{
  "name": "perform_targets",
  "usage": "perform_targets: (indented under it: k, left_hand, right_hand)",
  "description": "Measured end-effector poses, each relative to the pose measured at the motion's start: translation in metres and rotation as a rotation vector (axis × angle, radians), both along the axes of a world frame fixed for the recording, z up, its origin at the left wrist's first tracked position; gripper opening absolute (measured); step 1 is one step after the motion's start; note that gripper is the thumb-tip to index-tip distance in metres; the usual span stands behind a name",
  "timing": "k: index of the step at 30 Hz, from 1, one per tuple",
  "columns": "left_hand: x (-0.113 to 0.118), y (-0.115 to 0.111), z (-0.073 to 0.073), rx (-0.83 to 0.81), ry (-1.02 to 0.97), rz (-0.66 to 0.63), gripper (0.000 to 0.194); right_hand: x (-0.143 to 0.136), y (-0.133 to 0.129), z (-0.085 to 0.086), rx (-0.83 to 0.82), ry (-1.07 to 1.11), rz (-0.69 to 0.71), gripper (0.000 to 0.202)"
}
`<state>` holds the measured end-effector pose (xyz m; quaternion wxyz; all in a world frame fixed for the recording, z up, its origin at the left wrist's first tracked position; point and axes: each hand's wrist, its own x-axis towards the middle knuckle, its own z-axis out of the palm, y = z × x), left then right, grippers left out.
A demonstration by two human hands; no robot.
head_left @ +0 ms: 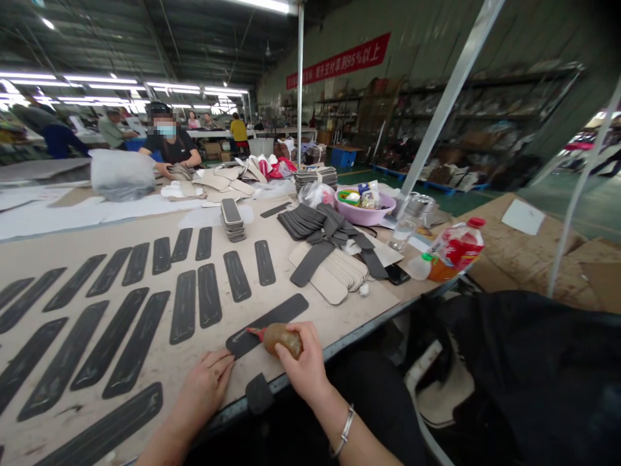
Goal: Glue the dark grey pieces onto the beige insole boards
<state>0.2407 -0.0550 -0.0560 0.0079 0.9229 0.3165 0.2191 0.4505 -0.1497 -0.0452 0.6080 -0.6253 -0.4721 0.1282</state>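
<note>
My right hand (pixel 301 356) is wrapped round a brownish squeeze bottle (pixel 282 341), whose red tip points left over a long dark grey strip (pixel 286 309) near the table's front edge. At the strip's near left end rests my left hand (pixel 208 382), its fingers close together and touching the strip's edge; whether anything is between them is hidden. Rows of dark strips (pixel 183 307) with shiny streaks lie to the left. Beyond the bottle, dark pieces (pixel 310 223) are heaped beside and over a fan of beige pieces (pixel 339 272).
A small stack (pixel 233 220) stands mid-table. Further right are a pink basin (pixel 365 210), a phone (pixel 398 274) and a red-labelled bottle (pixel 456 251). Across the table a masked person (pixel 172 145) handles pieces. A slanted metal post (pixel 441 97) rises at the right edge.
</note>
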Motion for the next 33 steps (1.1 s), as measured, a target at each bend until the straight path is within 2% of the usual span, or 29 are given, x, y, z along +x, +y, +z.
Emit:
perform_targets:
  k: [4,9,16,20,24,27,30,33]
  left_hand:
    - [-0.001,0.007,-0.002,-0.028,0.032,0.006,0.038]
    - [-0.001,0.015,0.002,-0.083,0.101,0.003,0.035]
    - [-0.001,0.021,0.007,-0.136,0.112,-0.037,0.033]
    - [-0.002,0.016,0.008,-0.178,0.089,-0.016,0.034]
    - [0.001,0.012,0.013,-0.219,0.100,-0.014,0.036]
    - [0.004,0.011,0.017,-0.231,0.111,-0.031,0.034]
    - [0.006,0.010,0.019,-0.233,0.110,-0.046,0.033]
    - [0.006,0.009,0.020,-0.236,0.108,-0.050,0.033]
  right_hand:
    - [0.025,-0.003,0.000,0.003,-0.062,-0.154,0.023]
    - [0.051,-0.004,0.001,0.005,-0.116,-0.328,0.021]
    - [0.064,-0.004,0.000,-0.004,-0.190,-0.415,0.021]
    - [0.052,-0.010,0.003,0.029,-0.122,-0.345,0.021]
    - [0.023,-0.011,0.003,0.023,0.038,-0.109,0.024]
    - [-0.001,-0.007,0.003,0.013,0.044,0.025,0.024]
    - [-0.015,-0.002,0.004,0.011,0.028,0.067,0.025]
    - [-0.016,-0.003,0.005,0.010,0.025,0.066,0.026]
